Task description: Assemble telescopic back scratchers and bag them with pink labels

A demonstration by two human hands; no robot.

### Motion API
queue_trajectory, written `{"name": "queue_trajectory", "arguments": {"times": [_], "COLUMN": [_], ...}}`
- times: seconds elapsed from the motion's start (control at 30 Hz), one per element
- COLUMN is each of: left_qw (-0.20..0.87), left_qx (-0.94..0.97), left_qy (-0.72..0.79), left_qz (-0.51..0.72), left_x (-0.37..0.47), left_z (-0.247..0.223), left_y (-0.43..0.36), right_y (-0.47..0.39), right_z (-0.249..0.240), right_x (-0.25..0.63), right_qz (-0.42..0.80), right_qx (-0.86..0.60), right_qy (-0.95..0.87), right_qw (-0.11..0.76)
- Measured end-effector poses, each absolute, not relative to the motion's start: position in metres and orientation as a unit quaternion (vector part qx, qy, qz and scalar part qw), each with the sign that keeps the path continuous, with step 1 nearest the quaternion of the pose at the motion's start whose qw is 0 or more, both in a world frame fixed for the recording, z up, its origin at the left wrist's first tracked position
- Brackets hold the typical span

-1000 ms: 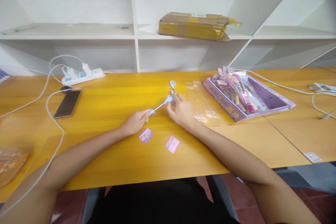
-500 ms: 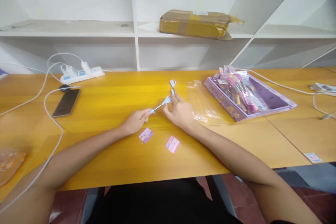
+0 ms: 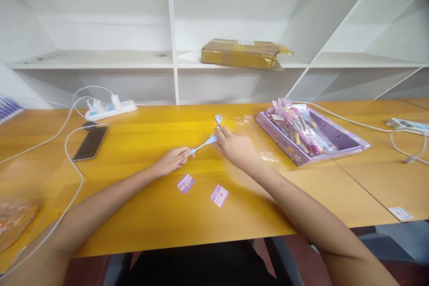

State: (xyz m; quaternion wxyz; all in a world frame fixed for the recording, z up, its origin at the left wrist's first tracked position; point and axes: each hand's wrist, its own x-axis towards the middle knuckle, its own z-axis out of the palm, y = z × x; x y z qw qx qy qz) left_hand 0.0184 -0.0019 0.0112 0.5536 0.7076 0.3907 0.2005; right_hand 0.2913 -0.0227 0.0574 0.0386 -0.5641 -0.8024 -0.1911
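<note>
My left hand (image 3: 174,160) is closed round the blue handle of a small stick with a metal rod and a blue hand-shaped end (image 3: 212,139). My right hand (image 3: 234,145) has its fingers bent together at that hand-shaped end, by the fingertips. A second blue hand-shaped piece (image 3: 218,119) on a short rod points away just beyond my right fingers, which partly hide it. Two small pink and purple cards, one on the left (image 3: 186,183) and one on the right (image 3: 219,195), lie on the table nearer to me.
A purple box (image 3: 284,144) of wrapped items stands at the right, with clear plastic bags (image 3: 266,156) beside it. At the left are a phone (image 3: 90,143), a power strip (image 3: 112,109) and white cables. A taped cardboard parcel (image 3: 241,53) lies on the shelf.
The view has tilted up, so everything sits lower. My right fingers have drawn in from a more open pose and now close at the hand-shaped end of the held stick.
</note>
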Motion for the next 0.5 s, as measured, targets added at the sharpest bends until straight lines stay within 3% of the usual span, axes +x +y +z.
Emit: {"name": "queue_trajectory", "arguments": {"times": [0.1, 0.33, 0.5], "left_qw": [0.482, 0.072, -0.034], "left_qx": [0.774, 0.892, 0.891], "left_qy": [0.381, 0.446, 0.452], "left_qz": [0.153, 0.010, -0.013], "left_x": [0.009, 0.024, 0.028], "left_z": [0.033, 0.075, 0.078], "left_y": [-0.003, -0.034, -0.037], "right_y": [-0.030, -0.050, -0.046], "right_z": [0.064, 0.069, 0.065], "right_x": [0.299, 0.293, 0.297], "right_qz": [-0.242, -0.279, -0.279], "right_qx": [-0.467, -0.387, -0.358], "right_qy": [-0.849, -0.872, -0.876], "right_qw": [0.048, 0.104, 0.163]}}
